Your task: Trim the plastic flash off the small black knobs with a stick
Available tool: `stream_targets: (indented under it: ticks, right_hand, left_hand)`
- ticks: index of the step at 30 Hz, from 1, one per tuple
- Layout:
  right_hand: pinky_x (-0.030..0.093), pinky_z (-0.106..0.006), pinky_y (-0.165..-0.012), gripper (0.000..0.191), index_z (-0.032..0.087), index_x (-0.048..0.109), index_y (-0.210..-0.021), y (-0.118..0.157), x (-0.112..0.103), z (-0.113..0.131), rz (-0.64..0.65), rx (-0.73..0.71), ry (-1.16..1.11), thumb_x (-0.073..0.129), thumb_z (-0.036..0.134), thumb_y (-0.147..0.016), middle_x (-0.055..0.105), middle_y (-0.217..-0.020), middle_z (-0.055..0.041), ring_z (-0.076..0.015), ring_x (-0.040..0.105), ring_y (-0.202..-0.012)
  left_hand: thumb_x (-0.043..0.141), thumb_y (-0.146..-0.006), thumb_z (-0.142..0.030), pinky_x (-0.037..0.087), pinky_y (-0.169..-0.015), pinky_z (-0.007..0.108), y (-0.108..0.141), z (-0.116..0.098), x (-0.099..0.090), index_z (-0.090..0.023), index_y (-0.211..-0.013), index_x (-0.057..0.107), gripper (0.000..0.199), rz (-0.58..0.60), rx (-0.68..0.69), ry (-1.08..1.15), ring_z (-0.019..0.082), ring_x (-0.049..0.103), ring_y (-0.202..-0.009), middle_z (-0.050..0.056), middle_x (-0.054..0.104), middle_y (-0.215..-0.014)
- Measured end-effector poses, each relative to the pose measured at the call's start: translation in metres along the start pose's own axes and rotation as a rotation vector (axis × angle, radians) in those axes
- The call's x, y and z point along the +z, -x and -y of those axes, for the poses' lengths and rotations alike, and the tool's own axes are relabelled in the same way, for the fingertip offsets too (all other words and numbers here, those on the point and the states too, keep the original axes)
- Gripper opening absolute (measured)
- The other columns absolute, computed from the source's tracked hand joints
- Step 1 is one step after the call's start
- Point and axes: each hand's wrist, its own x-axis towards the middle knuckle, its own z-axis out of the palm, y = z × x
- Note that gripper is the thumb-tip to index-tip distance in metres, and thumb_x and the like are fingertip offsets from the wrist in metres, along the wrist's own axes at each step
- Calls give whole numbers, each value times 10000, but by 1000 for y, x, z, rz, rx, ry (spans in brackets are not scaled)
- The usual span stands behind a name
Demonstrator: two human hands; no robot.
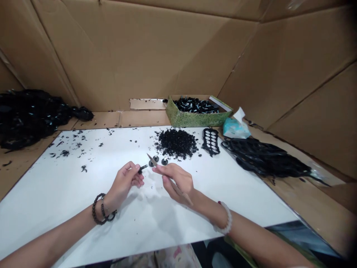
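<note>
The small black part (143, 168) juts from the pinched fingers of your left hand (122, 183), its long axis slanting forward and right, so the free end faces your right side. Your left is the nearer hand. Your right hand (180, 180) has its fingers closed around a pointed tool (152, 160), whose tip angles forward and left, just beyond that free end. Black discs (164, 161) lie on the desk (111, 238) just ahead of your right fingers.
</note>
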Motion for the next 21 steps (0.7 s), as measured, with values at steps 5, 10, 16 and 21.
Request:
stream_targets:
  ticks: [5,10,16,21]
  right_hand:
    - [434,-283,-473,311,141,535,-994,0,3,1,-57,-181,-7,404,29,-736,649,-679,-64,-154,585,-571]
    - [402,-286,-451,259,148,539,-898,-1,2,0,-37,-224,7,379,53,-717,595,-583,-41,-149,543,-521]
    - [396,-286,-469,243,149,530,-875,2,2,-2,5,-212,17,387,41,-711,574,-559,-32,-144,524,-518]
    - [390,-287,-471,234,143,531,-864,3,3,-2,11,-214,29,398,40,-700,576,-561,-38,-148,523,-524]
  left_hand:
    - [619,-752,-391,434,-477,173,2,0,0,-181,-675,418,301,-5,24,13,80,560,-483,-31,601,-548]
    - [620,-753,-386,429,-474,168,2,0,0,-181,-675,417,299,1,24,17,80,562,-493,-32,595,-547]
    - [613,-763,-383,435,-481,171,3,0,1,-182,-666,406,304,-10,16,3,78,555,-489,-36,589,-537]
    - [604,-773,-380,438,-485,175,3,0,0,-183,-667,406,299,2,30,-4,79,555,-491,-37,587,-538]
